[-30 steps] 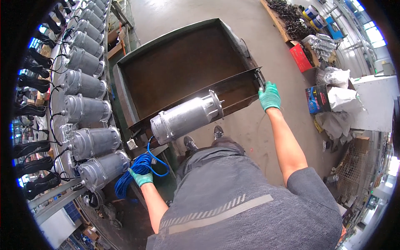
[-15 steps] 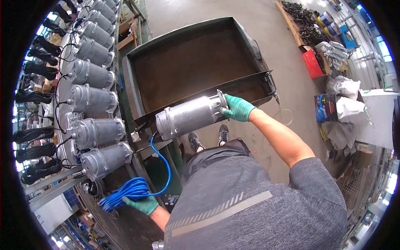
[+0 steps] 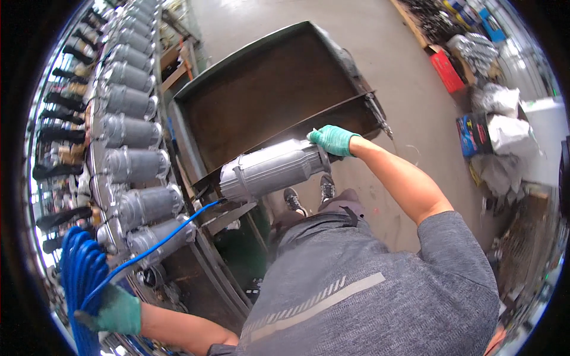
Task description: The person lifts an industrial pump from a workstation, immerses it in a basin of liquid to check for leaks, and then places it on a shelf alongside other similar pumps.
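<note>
My right hand (image 3: 335, 140), in a green glove, is closed on the flanged end of a grey cylindrical motor (image 3: 273, 169). The motor lies sideways in front of me, across the near edge of a brown metal tray. A blue cable (image 3: 160, 242) leaves its left end and runs taut down to a coil. Far to the lower left, my gloved left hand (image 3: 119, 311) is closed around that coil of blue cable (image 3: 80, 267); the coil hides part of its fingers.
Similar grey motors (image 3: 135, 165) line a bench on the left, with black cable bundles (image 3: 65, 135) beyond them. The deep metal tray (image 3: 237, 54) stands ahead. To the right are a red box (image 3: 446, 71), metal parts (image 3: 475, 53) and white bags (image 3: 509, 139).
My left hand has carried the blue coil left and outward, pulling the cable straighter. The motor has rolled or turned slightly, and my right hand has shifted up on its end.
</note>
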`<state>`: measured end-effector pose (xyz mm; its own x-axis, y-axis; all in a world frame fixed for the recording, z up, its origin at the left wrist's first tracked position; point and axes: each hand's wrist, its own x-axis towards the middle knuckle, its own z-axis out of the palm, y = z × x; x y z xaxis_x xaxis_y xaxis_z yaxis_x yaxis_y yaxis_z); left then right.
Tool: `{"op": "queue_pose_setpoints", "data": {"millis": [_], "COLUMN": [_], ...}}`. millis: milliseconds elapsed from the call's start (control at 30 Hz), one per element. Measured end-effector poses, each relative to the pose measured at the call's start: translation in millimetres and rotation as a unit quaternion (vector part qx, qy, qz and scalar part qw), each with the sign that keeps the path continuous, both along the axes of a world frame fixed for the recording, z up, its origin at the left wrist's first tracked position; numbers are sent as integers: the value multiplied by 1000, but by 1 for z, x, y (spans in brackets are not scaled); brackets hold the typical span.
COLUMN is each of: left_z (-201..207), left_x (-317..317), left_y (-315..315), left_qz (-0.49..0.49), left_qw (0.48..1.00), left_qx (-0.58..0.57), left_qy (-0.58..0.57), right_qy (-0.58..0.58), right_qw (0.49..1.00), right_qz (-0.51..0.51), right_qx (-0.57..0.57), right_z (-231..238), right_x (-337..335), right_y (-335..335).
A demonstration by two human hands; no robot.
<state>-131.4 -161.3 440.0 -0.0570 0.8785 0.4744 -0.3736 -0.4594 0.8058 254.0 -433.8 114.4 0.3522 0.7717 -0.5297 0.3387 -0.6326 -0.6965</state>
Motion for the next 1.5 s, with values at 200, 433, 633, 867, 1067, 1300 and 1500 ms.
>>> {"op": "queue_pose_setpoints", "data": {"millis": [200,433,633,867,1067,1300,1500], "left_z": [10,-36,-89,-173,-228,-267,-270], "left_x": [109,274,353,289,231,203,234], "left_y": [53,24,-145,-412,-593,-737,-835], "left_qz": [-217,-561,-813,-853,-872,-872,-866], "left_qw": [975,825,570,482,409,359,316], "left_qx": [33,-5,-91,-155,-102,-33,-1], "left_qy": [-19,-66,-81,127,249,331,388], "right_qy": [133,10,-10,-19,-11,15,77], "right_qw": [941,729,412,139,40,46,34], "right_qz": [-306,-683,-906,-983,-998,-999,-996], "right_qx": [58,42,93,118,56,-12,-26], "right_z": [21,13,-5,-31,-122,-148,-150], "right_x": [-70,-242,-375,-494,-603,-646,-616], "right_y": [-123,-222,-299,-379,-475,-576,-657]}}
